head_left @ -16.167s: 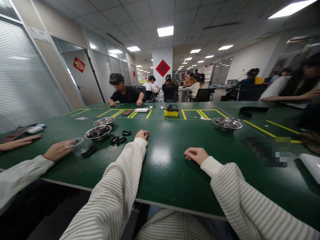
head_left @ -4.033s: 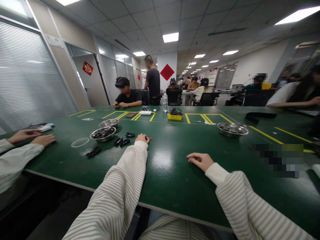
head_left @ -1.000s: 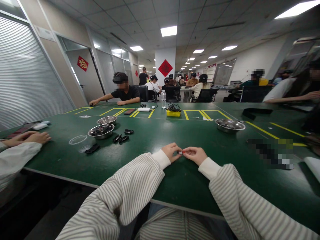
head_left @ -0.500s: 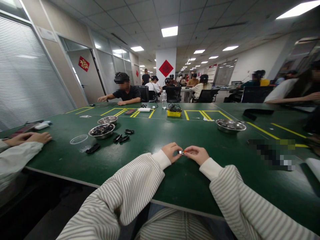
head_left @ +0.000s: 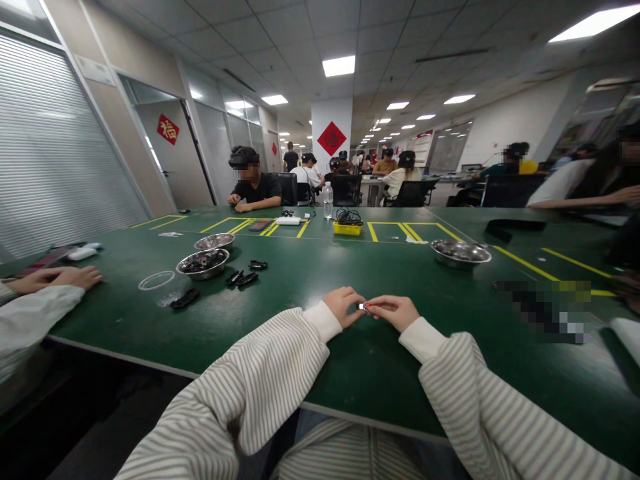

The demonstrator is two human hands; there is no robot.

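My left hand (head_left: 343, 307) pinches a small shiny metal piece (head_left: 361, 307) between thumb and fingers, just above the green table. Its exact kind is too small to make out. From the other side my right hand (head_left: 395, 311) is closed, its fingertips touching the near end of this piece at a tiny orange-red bit (head_left: 369, 306). Whether that bit is part of the metal piece or separate, I cannot tell. Several black plastic parts (head_left: 247, 279) lie on the table to the left of my hands.
Black parts fill a steel bowl (head_left: 204, 275) at left, with another bowl (head_left: 215, 235) behind it. A third steel bowl (head_left: 461, 264) stands at right. Farther back are a yellow box (head_left: 347, 229) of cables and a water bottle (head_left: 328, 203). A neighbour's hands (head_left: 75, 277) rest at far left.
My right fingertips have shifted slightly and the metal piece has turned a little, with less orange-red showing. The person across the table has drawn an outstretched arm back in.
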